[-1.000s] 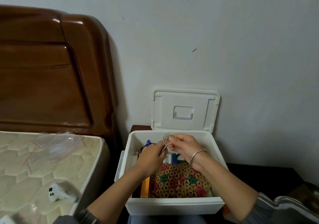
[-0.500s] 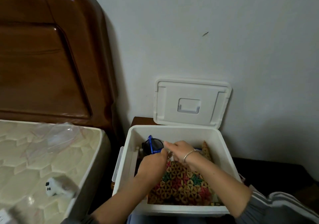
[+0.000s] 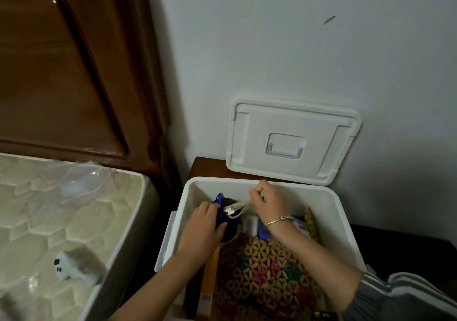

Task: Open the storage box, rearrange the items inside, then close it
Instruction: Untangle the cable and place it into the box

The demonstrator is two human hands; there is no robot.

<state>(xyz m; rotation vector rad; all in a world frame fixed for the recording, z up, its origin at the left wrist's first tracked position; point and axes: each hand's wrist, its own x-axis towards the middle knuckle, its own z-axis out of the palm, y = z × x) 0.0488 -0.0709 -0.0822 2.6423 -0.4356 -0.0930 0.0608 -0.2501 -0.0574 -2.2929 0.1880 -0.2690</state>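
- Room: a plain pale wall (image 3: 296, 36) with one small dark mark (image 3: 329, 19). A carved brown wooden headboard (image 3: 61, 73) stands against it at left.
- Surface: a dark brown wooden bedside table (image 3: 206, 169) sits between the headboard and the wall. Only its rear left corner shows plainly.
- Task object: the white plastic storage box (image 3: 342, 216) stands on this table, open. Its white lid with a recessed clear handle (image 3: 291, 142) stands upright behind the rear rim, leaning on the wall.
- Right hand (image 3: 269, 202): held over the rear of the box interior, fingers pinching a bundle of white cables (image 3: 238, 208) whose plug ends point left. A thin silver bangle (image 3: 279, 220) circles the wrist, and a grey striped sleeve (image 3: 395, 296) covers the forearm at lower right.
- Left hand (image 3: 202, 226): inside the rear left corner of the box, fingers and thumb curled round a dark round object with a blue rim (image 3: 222, 203).
- Contents: a woven beaded mat of tan, red and green flowers (image 3: 267, 271) fills the near half. A flat orange packet (image 3: 210, 276) stands on edge just beside its left side. Blue and white items under the right wrist are too hidden to identify.
- Bed: a cream quilted mattress (image 3: 49, 221) at left carries a clear plastic bag (image 3: 74, 182) and a small white and grey toy with black dots (image 3: 66, 266), which is blurred.
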